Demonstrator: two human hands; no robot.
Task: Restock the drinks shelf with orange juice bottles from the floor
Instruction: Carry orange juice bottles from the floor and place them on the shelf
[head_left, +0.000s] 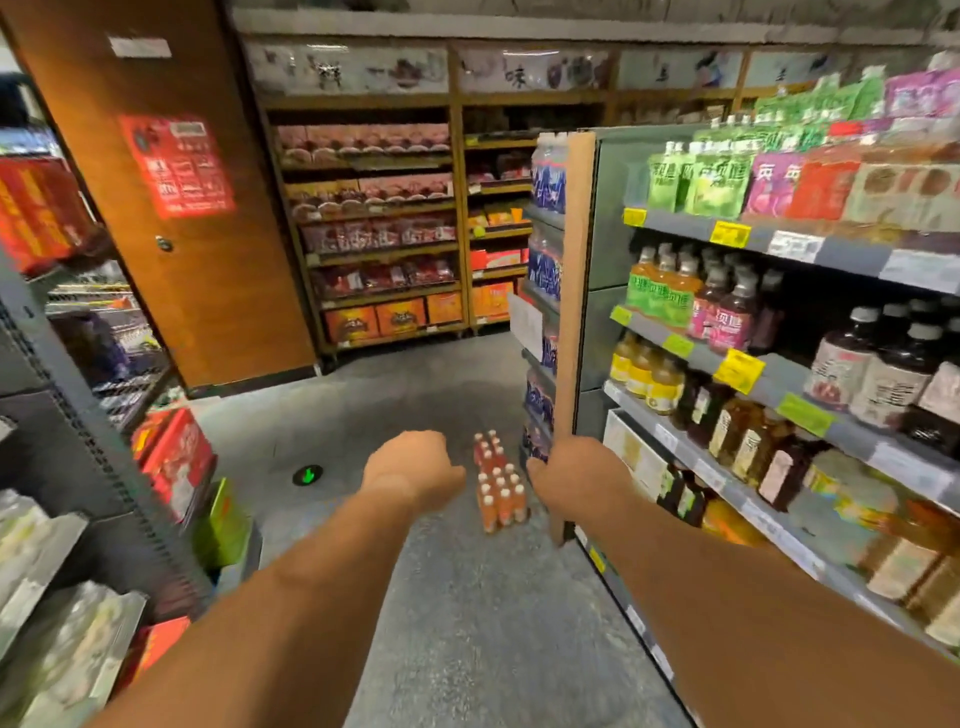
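Observation:
A pack of several orange juice bottles (497, 486) with white caps stands on the grey floor beside the end of the drinks shelf (748, 400). Both my arms reach forward toward it. My left hand (410, 465) hangs just left of the pack with its fingers curled under and holds nothing. My right hand (574, 480) is just right of the pack, in front of the shelf's wooden end post, fingers bent downward and hidden from view. Neither hand touches the bottles.
The drinks shelf on the right carries green, pink, yellow and dark bottles with price tags. Red boxes (176, 457) and a green box sit on the floor at left by a grey rack. A wooden door (171, 218) and snack shelves (384, 234) stand ahead.

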